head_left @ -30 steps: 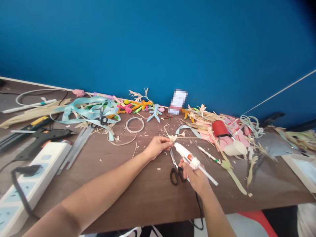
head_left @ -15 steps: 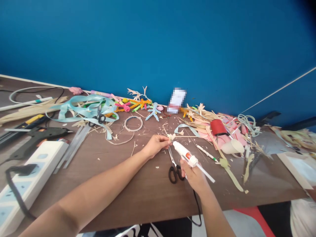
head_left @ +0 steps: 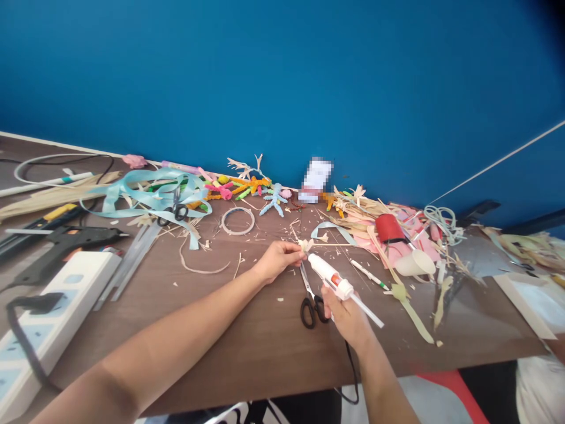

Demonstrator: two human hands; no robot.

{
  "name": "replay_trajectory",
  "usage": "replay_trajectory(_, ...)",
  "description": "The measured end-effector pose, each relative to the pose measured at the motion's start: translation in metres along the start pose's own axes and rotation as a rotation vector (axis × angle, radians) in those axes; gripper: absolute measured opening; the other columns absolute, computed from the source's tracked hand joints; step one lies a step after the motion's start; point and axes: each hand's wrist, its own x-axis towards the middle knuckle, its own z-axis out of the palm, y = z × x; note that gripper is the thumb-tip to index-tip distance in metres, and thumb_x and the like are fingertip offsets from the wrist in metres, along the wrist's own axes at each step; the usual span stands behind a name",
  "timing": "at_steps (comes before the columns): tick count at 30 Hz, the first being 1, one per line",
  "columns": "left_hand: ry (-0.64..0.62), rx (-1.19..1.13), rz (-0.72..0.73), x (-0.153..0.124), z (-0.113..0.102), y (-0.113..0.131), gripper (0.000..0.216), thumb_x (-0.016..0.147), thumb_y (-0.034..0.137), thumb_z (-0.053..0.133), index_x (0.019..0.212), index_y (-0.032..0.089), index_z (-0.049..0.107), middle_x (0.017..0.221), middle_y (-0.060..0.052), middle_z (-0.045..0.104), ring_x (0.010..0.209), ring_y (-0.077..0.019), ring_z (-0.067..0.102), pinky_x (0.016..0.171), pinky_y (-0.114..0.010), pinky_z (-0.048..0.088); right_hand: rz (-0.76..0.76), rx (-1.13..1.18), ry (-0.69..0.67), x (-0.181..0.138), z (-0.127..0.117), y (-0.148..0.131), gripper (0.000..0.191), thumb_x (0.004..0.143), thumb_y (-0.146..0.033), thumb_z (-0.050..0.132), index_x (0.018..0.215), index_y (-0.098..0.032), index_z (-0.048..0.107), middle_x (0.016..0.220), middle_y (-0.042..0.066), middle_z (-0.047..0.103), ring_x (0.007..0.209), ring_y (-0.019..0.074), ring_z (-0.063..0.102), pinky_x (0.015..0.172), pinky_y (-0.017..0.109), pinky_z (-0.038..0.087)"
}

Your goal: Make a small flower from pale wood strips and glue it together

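My left hand [head_left: 282,259] pinches a small cream flower [head_left: 305,245] that looks made of dried husk strips. A white hot glue gun [head_left: 323,267] is gripped in my right hand [head_left: 346,312], a clear glue stick jutting from its back end. Its nozzle points up and left, close beneath the flower; whether they touch I cannot tell. Under and between my hands lie black-handled scissors [head_left: 312,306], their blades partly covered. A white pen [head_left: 369,274] with a green band rests right of the glue gun.
Left are a white power strip [head_left: 83,282], a black glue gun [head_left: 66,244], clear glue sticks [head_left: 132,265] and light blue ribbon [head_left: 117,203]. Along the blue wall lie colourful pipe-cleaner figures [head_left: 273,200]. A red spool [head_left: 389,228] sits among husk strips at right. Scraps litter the table.
The thin pale strand near the white ring now lies lower and apart from it. Both hands stay nearly where they were, with the flower and the glue gun held as before.
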Motion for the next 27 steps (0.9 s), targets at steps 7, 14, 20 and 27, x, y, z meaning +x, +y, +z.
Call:
replay_trajectory(7, -0.015, 0.001, -0.005, 0.000, 0.000, 0.000, 0.024, 0.054, 0.030, 0.071, 0.066, 0.009, 0.065, 0.061, -0.003, 0.063, 0.055, -0.0072, 0.053, 0.059, -0.021, 0.044, 0.009, 0.004, 0.011, 0.000, -0.001, -0.002, 0.034, 0.080, -0.044, 0.041, 0.061, -0.017, 0.047, 0.042, -0.003, 0.044, 0.042, 0.0101, 0.046, 0.043, 0.020, 0.037)
replay_trajectory(14, 0.002, 0.009, -0.005, 0.000, 0.000, 0.000, 0.024, 0.055, 0.030, 0.071, 0.065, 0.009, 0.064, 0.062, -0.003, 0.063, 0.054, -0.0078, 0.054, 0.059, -0.022, 0.045, 0.011, 0.018, -0.001, 0.000, -0.001, -0.003, 0.032, 0.080, -0.044, 0.041, 0.067, -0.017, 0.049, 0.045, -0.003, 0.045, 0.043, 0.0107, 0.047, 0.044, 0.021, 0.039)
replay_trajectory(20, 0.001, -0.003, -0.013, -0.001, 0.000, 0.000, 0.022, 0.056, 0.028, 0.070, 0.064, 0.009, 0.063, 0.061, -0.003, 0.063, 0.054, -0.0070, 0.054, 0.059, -0.021, 0.045, 0.013, -0.012, -0.006, 0.000, -0.003, -0.009, 0.032, 0.079, -0.043, 0.041, 0.062, -0.017, 0.048, 0.045, -0.002, 0.045, 0.043, 0.0108, 0.048, 0.043, 0.020, 0.039)
replay_trajectory(27, -0.006, 0.020, 0.002, 0.000, 0.000, -0.001, 0.024, 0.056, 0.030, 0.070, 0.064, 0.009, 0.063, 0.060, -0.003, 0.062, 0.053, -0.0076, 0.053, 0.058, -0.021, 0.045, 0.017, -0.043, -0.027, 0.001, -0.006, -0.011, 0.034, 0.079, -0.045, 0.041, 0.063, -0.017, 0.049, 0.044, -0.002, 0.046, 0.042, 0.0113, 0.048, 0.045, 0.021, 0.039)
